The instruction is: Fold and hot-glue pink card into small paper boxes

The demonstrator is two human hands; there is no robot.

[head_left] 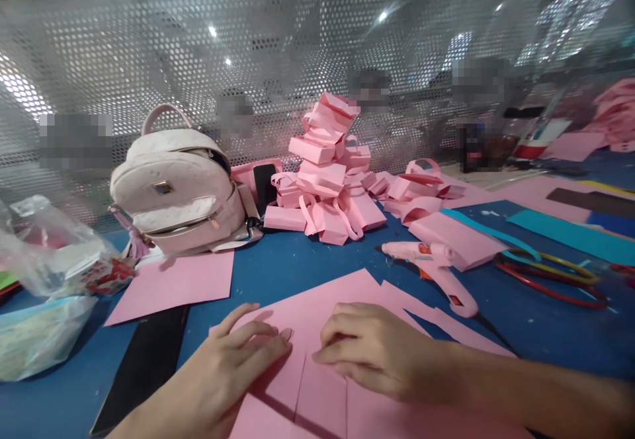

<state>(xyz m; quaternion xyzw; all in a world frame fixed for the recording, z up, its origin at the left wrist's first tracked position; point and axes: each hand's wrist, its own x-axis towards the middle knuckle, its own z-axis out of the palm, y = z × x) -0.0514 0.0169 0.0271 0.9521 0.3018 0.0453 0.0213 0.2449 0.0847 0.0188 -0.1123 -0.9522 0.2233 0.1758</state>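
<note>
Sheets of pink paper (317, 300) lie in front of me, with crease-like lines running down the piece nearest me. Over the left part of the paper rests my left hand (243, 353), its fingers spread and bent, tips near the surface. My right hand (370, 350) is on the right side, fingers curled together at a strip of pink paper (322, 396); its exact grip is partly hidden. A narrow gap separates the two hands. Beyond my right hand, a pink hot glue gun (431, 264) lies on its side.
A pile of folded pink paper bags (322, 181) stands at the back, beside a pale backpack (183, 188). Clear plastic bags (44, 340) lie left, near a black strip (143, 366). Rings (550, 280) and blue strips (575, 234) lie right on the blue table (297, 260).
</note>
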